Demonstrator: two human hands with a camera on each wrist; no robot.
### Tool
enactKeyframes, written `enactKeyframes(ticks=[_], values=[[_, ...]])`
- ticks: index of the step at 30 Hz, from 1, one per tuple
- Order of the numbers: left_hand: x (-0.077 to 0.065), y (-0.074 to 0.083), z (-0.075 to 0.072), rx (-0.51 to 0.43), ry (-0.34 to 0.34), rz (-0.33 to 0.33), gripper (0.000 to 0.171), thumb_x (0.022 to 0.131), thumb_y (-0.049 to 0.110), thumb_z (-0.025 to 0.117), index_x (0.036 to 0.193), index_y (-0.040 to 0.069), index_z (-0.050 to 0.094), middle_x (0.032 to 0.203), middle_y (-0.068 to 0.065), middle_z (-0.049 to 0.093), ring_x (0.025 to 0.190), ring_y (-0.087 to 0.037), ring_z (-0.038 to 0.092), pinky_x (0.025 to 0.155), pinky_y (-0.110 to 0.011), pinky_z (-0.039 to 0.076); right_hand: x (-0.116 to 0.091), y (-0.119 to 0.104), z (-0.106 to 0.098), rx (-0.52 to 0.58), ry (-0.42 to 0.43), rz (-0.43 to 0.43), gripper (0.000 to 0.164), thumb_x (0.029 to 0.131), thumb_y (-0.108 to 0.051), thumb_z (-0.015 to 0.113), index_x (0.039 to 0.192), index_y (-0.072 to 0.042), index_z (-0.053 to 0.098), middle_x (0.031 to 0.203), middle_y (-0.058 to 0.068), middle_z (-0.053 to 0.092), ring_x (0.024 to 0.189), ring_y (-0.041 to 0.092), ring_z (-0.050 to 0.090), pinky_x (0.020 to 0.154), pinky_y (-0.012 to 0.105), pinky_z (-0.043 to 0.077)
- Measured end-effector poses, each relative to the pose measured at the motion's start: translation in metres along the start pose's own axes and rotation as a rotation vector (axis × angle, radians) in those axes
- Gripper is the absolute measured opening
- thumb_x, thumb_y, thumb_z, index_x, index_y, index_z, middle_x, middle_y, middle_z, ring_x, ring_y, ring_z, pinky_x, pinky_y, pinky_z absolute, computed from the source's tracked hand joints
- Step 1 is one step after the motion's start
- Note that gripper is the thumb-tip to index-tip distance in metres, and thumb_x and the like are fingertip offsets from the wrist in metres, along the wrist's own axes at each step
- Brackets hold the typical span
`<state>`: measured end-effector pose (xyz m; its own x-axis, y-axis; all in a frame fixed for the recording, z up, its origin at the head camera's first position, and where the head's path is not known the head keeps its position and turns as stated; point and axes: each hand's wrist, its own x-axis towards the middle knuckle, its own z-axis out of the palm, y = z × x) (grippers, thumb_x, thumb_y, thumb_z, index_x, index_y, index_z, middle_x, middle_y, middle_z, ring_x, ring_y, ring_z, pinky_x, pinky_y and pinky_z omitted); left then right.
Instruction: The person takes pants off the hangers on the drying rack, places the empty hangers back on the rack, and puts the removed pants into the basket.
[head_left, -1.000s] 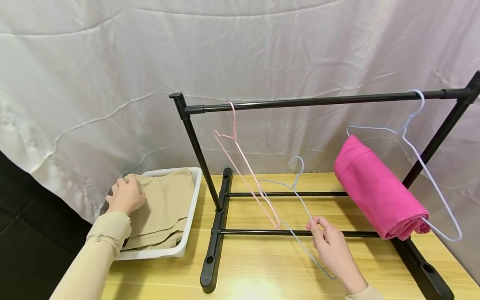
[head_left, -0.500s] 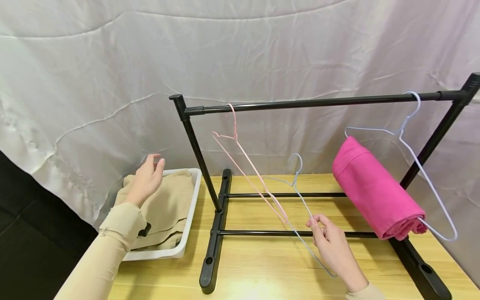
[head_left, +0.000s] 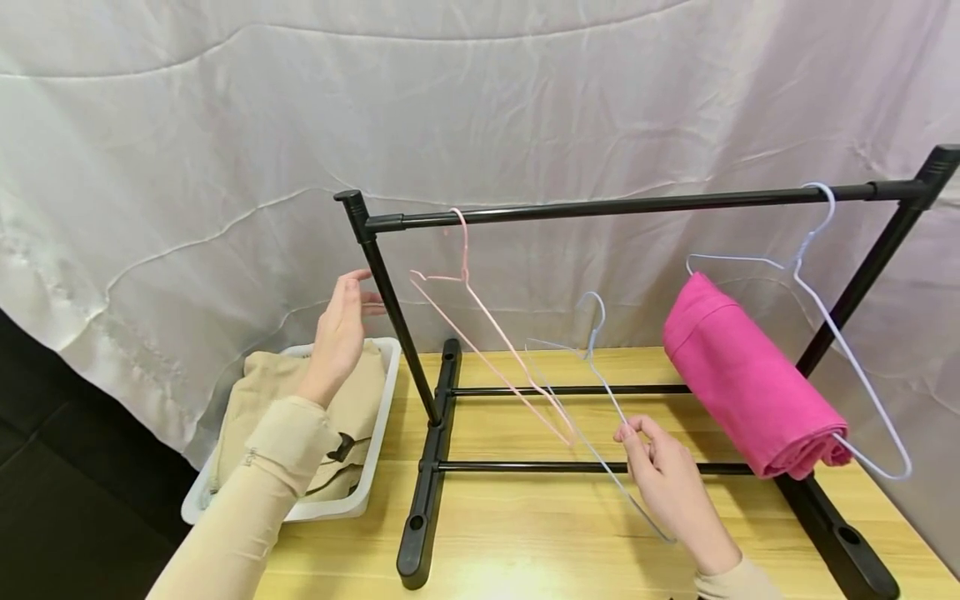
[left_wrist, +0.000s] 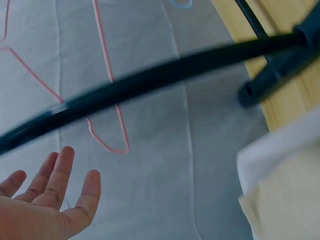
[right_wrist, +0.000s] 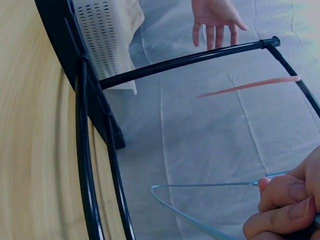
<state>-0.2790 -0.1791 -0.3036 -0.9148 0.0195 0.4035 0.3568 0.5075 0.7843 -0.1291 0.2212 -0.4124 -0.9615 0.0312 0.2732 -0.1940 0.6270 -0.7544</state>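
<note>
My left hand [head_left: 337, 340] is raised just left of the rack's left post, fingers extended and holding nothing; the left wrist view shows its fingers [left_wrist: 61, 172] spread. My right hand [head_left: 671, 483] pinches one side of a light-blue wire hanger [head_left: 593, 348] below the rail, its hook up and free of the rail. A pink hanger [head_left: 466, 277] hangs on the black clothes rack [head_left: 600, 207] between my hands. On the right, another blue hanger [head_left: 801, 248] hangs from the rail with a rolled magenta cloth [head_left: 750, 375] over its lower bar.
A white basket [head_left: 384, 421] with folded beige cloth [head_left: 258, 392] stands left of the rack, partly behind my left arm. The rack's base bars [head_left: 525, 467] cross the wooden table [head_left: 510, 533]. A pale curtain [head_left: 525, 100] hangs close behind.
My left hand has let go of the beige cloth and moved up and right to the rack's left post. My right hand keeps its pinch; the blue hanger has risen slightly. The pink hanger swings a little.
</note>
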Motion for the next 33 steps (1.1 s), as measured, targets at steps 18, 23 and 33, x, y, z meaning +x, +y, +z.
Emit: enactKeyframes(ticks=[18,23,33], values=[[0.016,0.000,0.053,-0.481,0.102,0.045,0.050,0.105,0.052,0.028,0.115,0.009,0.049,0.084,-0.012,0.061,0.075,-0.023,0.065,0.074,-0.030,0.058,0.011,-0.016,-0.017,-0.009,0.074,-0.074,0.019,0.108,-0.027,0.048,0.104,-0.016,0.063,0.053,-0.008,0.040,0.045,0.003,0.032,0.048,0.027,0.034],[0.021,-0.005,0.062,-0.564,0.134,0.072,0.048,0.105,0.052,0.028,0.103,0.006,0.044,0.070,-0.003,0.043,0.057,-0.012,0.043,0.054,-0.023,0.041,0.014,-0.025,-0.023,-0.024,0.097,-0.103,0.021,0.108,-0.028,0.047,0.104,-0.015,0.063,0.052,-0.009,0.041,0.045,0.002,0.033,0.048,0.026,0.034],[0.022,-0.009,0.070,-0.518,0.197,0.089,0.043,0.105,0.053,0.025,0.097,0.016,0.045,0.067,-0.001,0.039,0.055,-0.013,0.038,0.051,-0.023,0.034,0.018,-0.047,-0.036,-0.034,0.112,-0.147,0.023,0.108,-0.029,0.046,0.105,-0.013,0.063,0.053,-0.009,0.043,0.043,0.003,0.033,0.045,0.026,0.035]])
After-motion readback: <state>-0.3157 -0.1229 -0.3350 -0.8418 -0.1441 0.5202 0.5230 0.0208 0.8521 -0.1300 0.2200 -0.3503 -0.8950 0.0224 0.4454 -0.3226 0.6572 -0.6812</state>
